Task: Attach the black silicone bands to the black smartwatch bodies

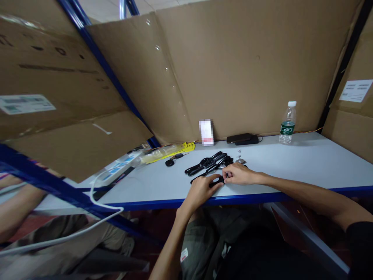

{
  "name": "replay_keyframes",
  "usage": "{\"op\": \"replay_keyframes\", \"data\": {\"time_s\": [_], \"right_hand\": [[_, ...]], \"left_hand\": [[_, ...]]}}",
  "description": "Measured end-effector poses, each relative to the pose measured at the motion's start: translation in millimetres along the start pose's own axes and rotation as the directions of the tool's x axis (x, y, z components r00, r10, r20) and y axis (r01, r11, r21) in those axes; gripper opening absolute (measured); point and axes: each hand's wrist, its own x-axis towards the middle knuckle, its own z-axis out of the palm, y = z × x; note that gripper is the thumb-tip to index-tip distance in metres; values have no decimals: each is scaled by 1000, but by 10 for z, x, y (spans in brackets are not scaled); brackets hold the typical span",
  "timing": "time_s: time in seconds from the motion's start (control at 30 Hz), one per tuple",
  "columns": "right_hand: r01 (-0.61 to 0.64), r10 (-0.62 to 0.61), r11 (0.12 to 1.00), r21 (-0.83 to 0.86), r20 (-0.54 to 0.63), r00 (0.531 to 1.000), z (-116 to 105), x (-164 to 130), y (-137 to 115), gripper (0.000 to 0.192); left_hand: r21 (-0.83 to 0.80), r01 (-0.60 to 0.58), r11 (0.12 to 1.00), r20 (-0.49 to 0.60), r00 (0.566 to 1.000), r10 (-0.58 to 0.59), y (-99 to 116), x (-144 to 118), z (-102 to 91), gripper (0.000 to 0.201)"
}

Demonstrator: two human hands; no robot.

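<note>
We see cardboard (pixel 247 66) walling the back of the bench (pixel 305 163), and more of it leaning over the left end. On the bench top, a bottle (pixel 287 123) stands near the back edge toward the right, and a dark phone (pixel 239 137) lies at the back edge near the middle. A yellow tool (pixel 171 151) lies toward the back left, a small black key (pixel 171 160) just in front of it. A cluster of black parts (pixel 208 163) sits in the middle, with a few screws (pixel 239 151) just behind. Near the front edge our left hand (pixel 201 190) and right hand (pixel 240 174) meet: both pinch one small black part (pixel 220 181) between the fingertips, close in front of the cluster.
</note>
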Motion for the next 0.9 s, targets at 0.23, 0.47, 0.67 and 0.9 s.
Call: {"op": "replay_keyframes", "data": {"time_s": [0.23, 0.47, 0.67, 0.9], "right_hand": [[29, -31, 999, -20, -77, 997, 42, 20, 86, 8], [-52, 50, 994, -93, -20, 999, 20, -8, 36, 4], [6, -5, 999, 39, -10, 1000, 14, 13, 73, 5], [-97, 90, 992, -79, -96, 991, 75, 18, 88, 12]], "left_hand": [[-18, 17, 1000, -3, 1000, -17, 2, 8, 10, 35], [-22, 31, 999, -11, 999, -31, 10, 4, 7, 36], [2, 19, 1000, 3, 1000, -19, -1, 5, 10, 35], [-24, 27, 999, -7, 1000, -27, -3, 1, 18, 36]]}}
